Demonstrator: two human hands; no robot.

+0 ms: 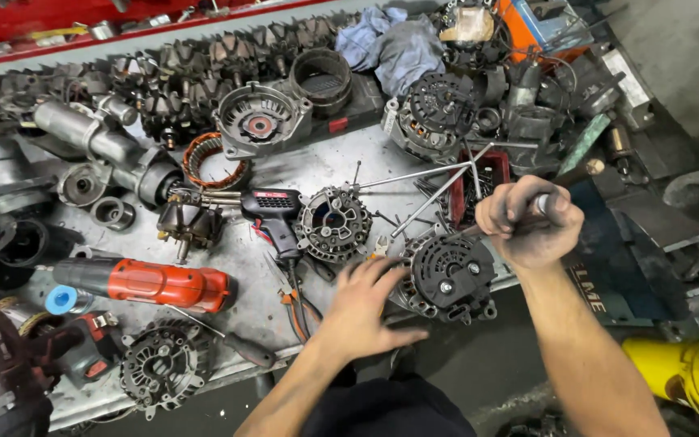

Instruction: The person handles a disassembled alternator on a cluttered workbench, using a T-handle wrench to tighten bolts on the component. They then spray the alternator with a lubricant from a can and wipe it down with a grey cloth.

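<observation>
A black-capped alternator [449,277] lies at the front edge of the metal workbench [341,162]. My left hand [363,306] rests flat on the bench just left of it, fingers spread, touching its side. My right hand [529,220] is closed around the grey handle of a hand tool [545,202] whose shaft points down-left at the alternator's top edge. The tool's tip is hidden, so I cannot tell what kind it is.
A black soldering gun [273,212] and a second alternator [334,222] lie behind my left hand. An orange power tool [155,283] and a screwdriver [232,340] lie left. Rotors, housings, a blue rag [390,44] crowd the back. A yellow object [689,372] sits lower right.
</observation>
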